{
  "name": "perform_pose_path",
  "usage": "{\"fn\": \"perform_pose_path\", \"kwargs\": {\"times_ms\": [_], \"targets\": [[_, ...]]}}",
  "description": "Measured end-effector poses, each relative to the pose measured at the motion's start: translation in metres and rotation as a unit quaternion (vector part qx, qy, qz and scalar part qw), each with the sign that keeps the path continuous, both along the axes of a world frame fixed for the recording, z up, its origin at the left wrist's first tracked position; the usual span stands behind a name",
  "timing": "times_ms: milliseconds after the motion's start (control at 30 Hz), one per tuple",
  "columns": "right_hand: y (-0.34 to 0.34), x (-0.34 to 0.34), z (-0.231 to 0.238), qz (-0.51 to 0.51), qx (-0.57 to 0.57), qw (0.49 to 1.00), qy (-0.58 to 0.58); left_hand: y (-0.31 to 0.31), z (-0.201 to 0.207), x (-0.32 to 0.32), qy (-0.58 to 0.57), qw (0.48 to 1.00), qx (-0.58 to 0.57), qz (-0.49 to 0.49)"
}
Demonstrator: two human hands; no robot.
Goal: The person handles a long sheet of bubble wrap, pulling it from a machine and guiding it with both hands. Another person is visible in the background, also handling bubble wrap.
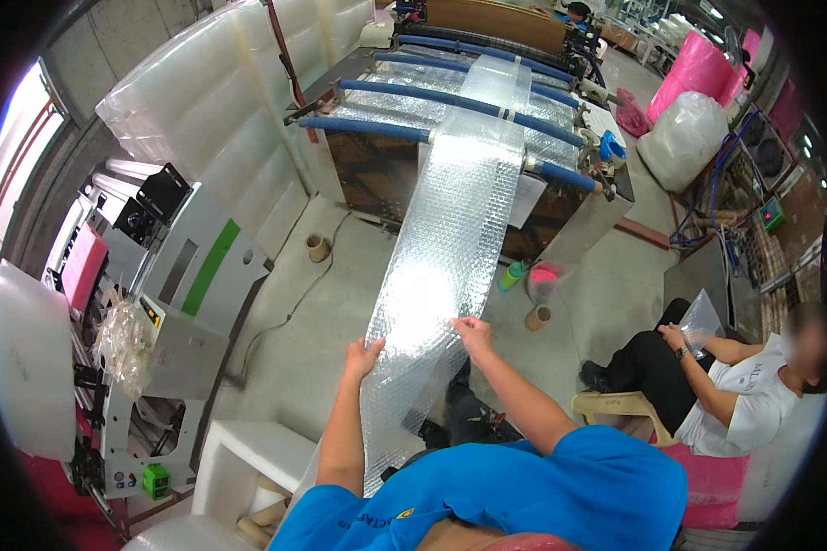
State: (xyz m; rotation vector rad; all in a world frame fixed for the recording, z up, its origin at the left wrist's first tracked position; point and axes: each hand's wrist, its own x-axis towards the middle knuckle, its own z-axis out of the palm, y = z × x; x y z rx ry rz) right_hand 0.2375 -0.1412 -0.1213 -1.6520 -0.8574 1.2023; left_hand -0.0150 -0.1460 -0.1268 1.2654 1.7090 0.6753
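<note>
A long strip of clear, shiny bubble wrap [455,216] runs from a machine's blue rollers [358,129] down toward my body. My left hand [364,357] is closed on the strip's left edge, thumb on top. Across from it, my right hand [473,336] pinches the right edge between thumb and fingers. Between my hands the film lies taut and reflects a bright glare. Below them it hangs down past my lap, where its lower end is partly hidden by my arms and blue shirt.
A grey machine with a green stripe [209,266] stands at left, before tall wrapped stacks [202,92]. A seated person [726,386] at right holds a clear sheet. Cardboard cores [317,246], a green bottle [511,276] and a cable [289,317] lie around the floor.
</note>
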Motion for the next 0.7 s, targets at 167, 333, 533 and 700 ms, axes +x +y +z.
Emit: {"fn": "perform_pose_path", "kwargs": {"times_ms": [167,333,533,700], "targets": [[-0.002,0.003,-0.026,0.025,-0.099,0.992,0.07,0.005,-0.009,0.006,-0.025,1.0,-0.015,0.002],[0.002,0.011,-0.043,0.056,-0.136,0.981,0.124,-0.002,-0.017,0.013,0.06,0.997,-0.038,0.003],[0.004,0.021,-0.049,0.093,-0.162,0.982,0.002,-0.005,-0.056,0.014,0.094,0.986,-0.133,-0.04],[0.05,0.034,-0.047,0.082,-0.142,0.986,0.021,0.04,-0.071,0.024,0.098,0.977,-0.183,-0.038]]}}
